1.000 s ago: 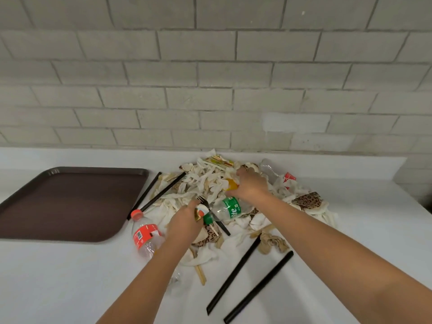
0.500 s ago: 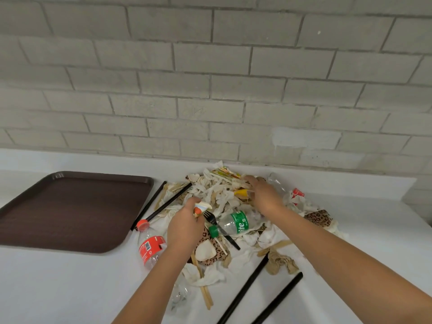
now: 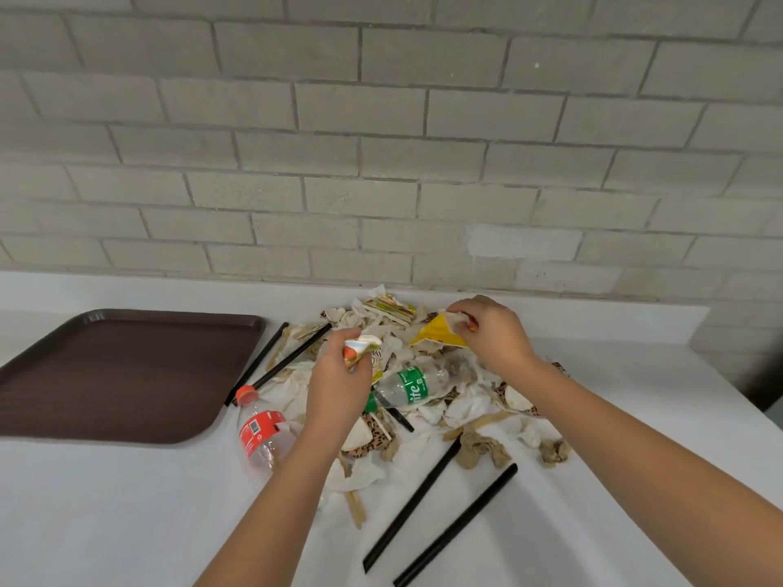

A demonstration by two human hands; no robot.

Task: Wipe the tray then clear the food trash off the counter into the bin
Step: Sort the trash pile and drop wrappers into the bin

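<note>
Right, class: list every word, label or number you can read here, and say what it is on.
"ite": green label of the clear bottle.
Too blurred: print on the red-label bottle.
Unreadable: the crumpled wrapper in the left hand.
No text shows: the yellow wrapper in the right hand.

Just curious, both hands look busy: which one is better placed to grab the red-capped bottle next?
Left, probably: the bottle lies close by the left hand, on its outer side, while the right hand is across the pile. Both grip wrappers, though.
</note>
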